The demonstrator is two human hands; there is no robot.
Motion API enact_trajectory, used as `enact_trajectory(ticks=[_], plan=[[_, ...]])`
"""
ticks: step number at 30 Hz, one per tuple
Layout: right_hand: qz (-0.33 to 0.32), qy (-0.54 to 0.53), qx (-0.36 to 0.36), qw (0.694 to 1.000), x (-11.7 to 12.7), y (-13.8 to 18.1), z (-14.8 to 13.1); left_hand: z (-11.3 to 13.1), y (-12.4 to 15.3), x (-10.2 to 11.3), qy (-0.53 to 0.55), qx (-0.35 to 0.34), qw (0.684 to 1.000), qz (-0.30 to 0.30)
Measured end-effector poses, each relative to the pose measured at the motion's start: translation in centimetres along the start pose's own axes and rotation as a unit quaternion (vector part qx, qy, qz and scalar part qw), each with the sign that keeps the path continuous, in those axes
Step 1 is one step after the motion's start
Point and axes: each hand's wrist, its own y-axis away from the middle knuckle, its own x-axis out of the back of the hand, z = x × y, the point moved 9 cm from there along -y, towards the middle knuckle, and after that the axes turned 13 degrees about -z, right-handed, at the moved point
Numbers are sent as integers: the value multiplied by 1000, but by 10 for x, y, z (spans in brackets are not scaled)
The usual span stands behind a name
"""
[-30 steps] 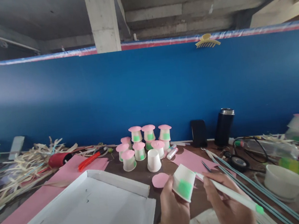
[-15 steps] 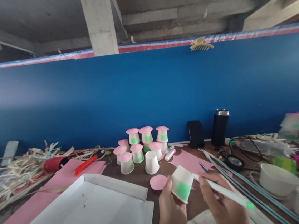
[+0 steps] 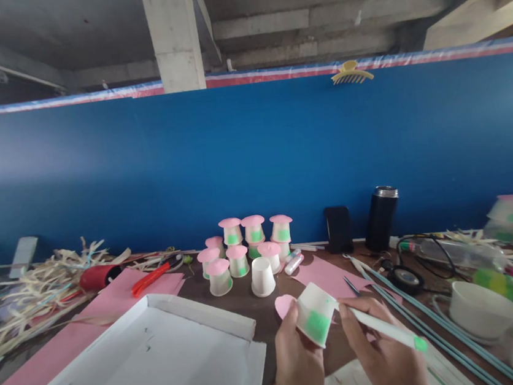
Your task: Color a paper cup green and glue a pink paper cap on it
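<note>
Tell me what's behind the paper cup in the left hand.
Behind the cup, a pink paper disc and a pink sheet show in part. Whatever lies directly behind the cup and left hand is covered.

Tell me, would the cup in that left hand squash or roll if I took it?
The cup looks like paper, so it's probably light and might dent if squeezed. Its round wall means it could roll if laid sideways.

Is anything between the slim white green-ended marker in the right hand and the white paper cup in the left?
Nothing visible is: the slim white green-ended marker in the right hand has its tip at the white, green-patched paper cup in the left hand.
</note>
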Motion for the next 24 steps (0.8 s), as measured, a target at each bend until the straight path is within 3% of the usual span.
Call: enact_trajectory(ticks=[15,24], plan=[[-16,3,-16,1000,-4,-3,2,-4,-3,-2,21,4,999,-34],[-22,-7,-36,999,-7,-2,9,-6,-5,2,31,0,999,-23]])
